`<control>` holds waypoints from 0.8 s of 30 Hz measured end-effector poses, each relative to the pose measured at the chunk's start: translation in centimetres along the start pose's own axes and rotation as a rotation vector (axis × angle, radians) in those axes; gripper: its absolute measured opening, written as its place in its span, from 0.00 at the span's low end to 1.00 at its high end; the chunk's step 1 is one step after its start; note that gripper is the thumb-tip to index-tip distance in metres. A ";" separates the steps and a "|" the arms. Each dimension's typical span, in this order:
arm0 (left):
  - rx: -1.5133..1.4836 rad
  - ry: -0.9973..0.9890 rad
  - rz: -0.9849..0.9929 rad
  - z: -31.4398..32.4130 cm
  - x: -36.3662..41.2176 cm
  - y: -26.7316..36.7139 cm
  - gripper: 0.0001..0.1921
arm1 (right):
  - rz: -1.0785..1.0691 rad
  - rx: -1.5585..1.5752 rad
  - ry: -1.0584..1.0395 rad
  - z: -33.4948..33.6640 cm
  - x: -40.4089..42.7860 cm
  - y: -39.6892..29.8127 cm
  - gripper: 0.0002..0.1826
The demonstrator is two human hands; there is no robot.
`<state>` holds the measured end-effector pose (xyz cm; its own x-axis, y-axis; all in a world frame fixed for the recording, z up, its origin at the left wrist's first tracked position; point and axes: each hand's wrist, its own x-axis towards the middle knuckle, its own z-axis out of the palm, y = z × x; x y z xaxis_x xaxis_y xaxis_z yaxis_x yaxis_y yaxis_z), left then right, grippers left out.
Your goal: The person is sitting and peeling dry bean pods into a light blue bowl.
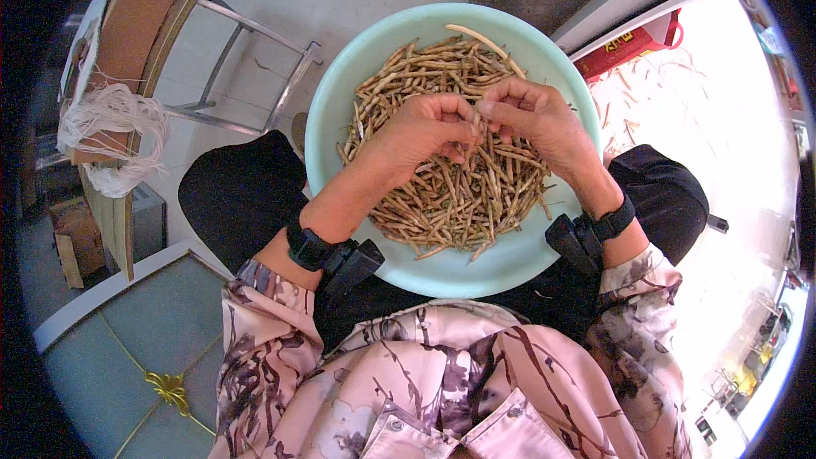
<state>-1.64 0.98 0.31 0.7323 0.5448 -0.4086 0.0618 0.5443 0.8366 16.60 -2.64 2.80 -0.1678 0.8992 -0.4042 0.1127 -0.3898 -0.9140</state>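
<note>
A wide pale green plastic basin rests on my lap, holding a heap of dried bean pods. Above the heap, my left hand and my right hand meet at the fingertips. Both pinch what looks like one small pod, largely covered by the fingers. A longer, paler pod lies across the top of the heap near the far rim. Both wrists wear black straps with dark devices.
A brown board or tabletop with a bundle of white string is at the left, near a metal frame. A framed panel is at lower left. On the bright floor at right, pod scraps lie beside a red bag.
</note>
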 end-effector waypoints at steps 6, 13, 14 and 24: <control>-0.021 0.031 -0.026 -0.2 0.2 -0.2 0.04 | -0.079 -0.009 0.016 -0.2 0.5 1.2 0.09; -0.089 0.053 -0.049 -0.3 0.3 -0.3 0.04 | -0.055 -0.150 0.009 -0.4 0.4 1.2 0.08; -0.088 0.060 -0.053 -0.2 0.3 -0.3 0.04 | -0.055 -0.150 0.010 -0.4 0.3 1.0 0.08; -0.132 0.037 -0.062 -0.5 0.5 -0.9 0.05 | -0.052 -0.180 0.018 0.4 0.2 1.0 0.09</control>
<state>-1.61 1.11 -0.80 0.7044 0.5295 -0.4727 0.0146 0.6550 0.7555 16.30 -2.89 1.77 -0.1604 0.9211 -0.3547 0.2781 -0.3026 -0.9116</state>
